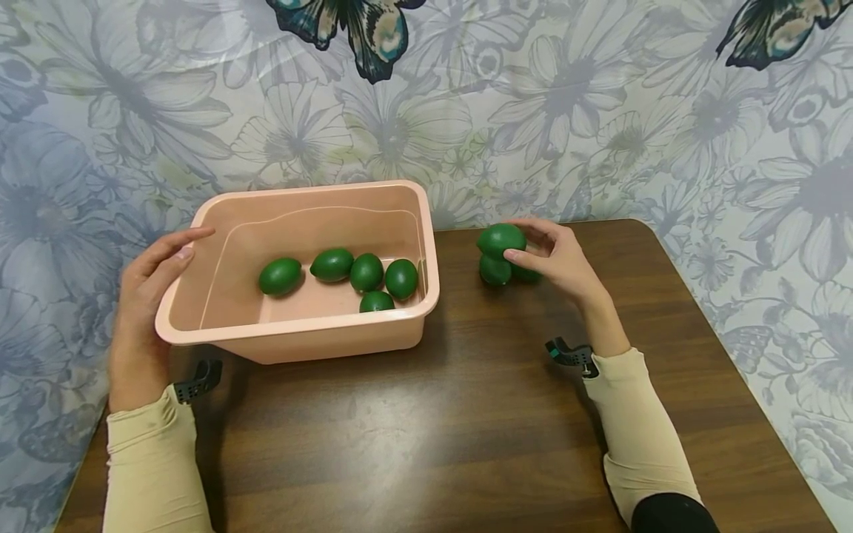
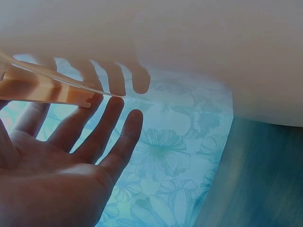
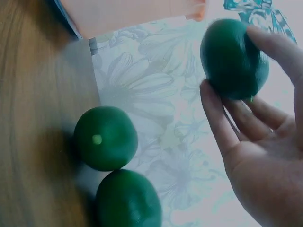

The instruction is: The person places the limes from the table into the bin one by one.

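A pink plastic bin [image 1: 333, 337] stands on the table with several green limes [image 1: 281, 277] lying inside. My left hand [image 1: 148, 296] holds the bin's left end at the rim, thumb and index finger over the edge; in the left wrist view the other fingers [image 2: 106, 125] extend beneath the rim along the outer wall. To the right of the bin, my right hand [image 1: 556, 259] grips a lime [image 1: 501, 240] between thumb and fingers, raised over two more limes. Those two limes [image 3: 106, 138] sit close together on the tabletop.
The brown wooden table [image 1: 400, 444] ends just behind the bin and the limes, with its right edge slanting beyond my right arm. A flowered cloth [image 1: 566, 111] with butterfly prints covers the background. A dark strap [image 1: 571, 354] is around my right wrist.
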Demonstrator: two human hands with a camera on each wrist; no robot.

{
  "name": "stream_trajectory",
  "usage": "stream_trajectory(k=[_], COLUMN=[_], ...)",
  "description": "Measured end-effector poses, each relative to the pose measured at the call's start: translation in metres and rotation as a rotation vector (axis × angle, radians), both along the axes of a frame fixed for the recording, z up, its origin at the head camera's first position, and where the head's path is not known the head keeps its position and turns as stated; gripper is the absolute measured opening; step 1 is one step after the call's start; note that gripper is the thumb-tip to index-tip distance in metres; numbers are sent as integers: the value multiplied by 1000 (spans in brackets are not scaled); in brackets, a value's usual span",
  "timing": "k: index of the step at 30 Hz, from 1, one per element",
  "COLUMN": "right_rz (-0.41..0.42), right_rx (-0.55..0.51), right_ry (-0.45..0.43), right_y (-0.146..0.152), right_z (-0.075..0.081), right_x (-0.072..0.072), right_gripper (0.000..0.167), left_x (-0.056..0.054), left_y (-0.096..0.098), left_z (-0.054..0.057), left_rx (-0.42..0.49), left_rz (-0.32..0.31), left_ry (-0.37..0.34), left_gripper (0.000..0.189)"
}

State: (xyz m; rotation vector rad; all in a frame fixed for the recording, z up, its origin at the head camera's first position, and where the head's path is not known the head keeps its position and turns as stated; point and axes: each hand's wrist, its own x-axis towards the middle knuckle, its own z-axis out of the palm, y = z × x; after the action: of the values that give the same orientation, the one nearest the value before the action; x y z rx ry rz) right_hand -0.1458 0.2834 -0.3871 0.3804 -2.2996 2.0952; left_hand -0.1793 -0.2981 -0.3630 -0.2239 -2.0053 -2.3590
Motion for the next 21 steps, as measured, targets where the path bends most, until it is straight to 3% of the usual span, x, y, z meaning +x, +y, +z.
stream_trajectory(k=[7, 13, 21], right_rz=[-138, -159, -182], right_rx=[51, -70, 19], right_ry=[-10, -13, 36], right_y=[-8, -9, -20], right_z=[20, 27, 34], right_x=[-2, 0, -11], right_gripper=[49, 47, 47], left_x=[1, -3, -3], left_y=[0, 1, 0], left_z=[1, 0, -2], left_rx=[23, 34, 35], left_rz=[2, -7, -6], left_ry=[11, 23, 25], left_gripper=[43, 43, 42])
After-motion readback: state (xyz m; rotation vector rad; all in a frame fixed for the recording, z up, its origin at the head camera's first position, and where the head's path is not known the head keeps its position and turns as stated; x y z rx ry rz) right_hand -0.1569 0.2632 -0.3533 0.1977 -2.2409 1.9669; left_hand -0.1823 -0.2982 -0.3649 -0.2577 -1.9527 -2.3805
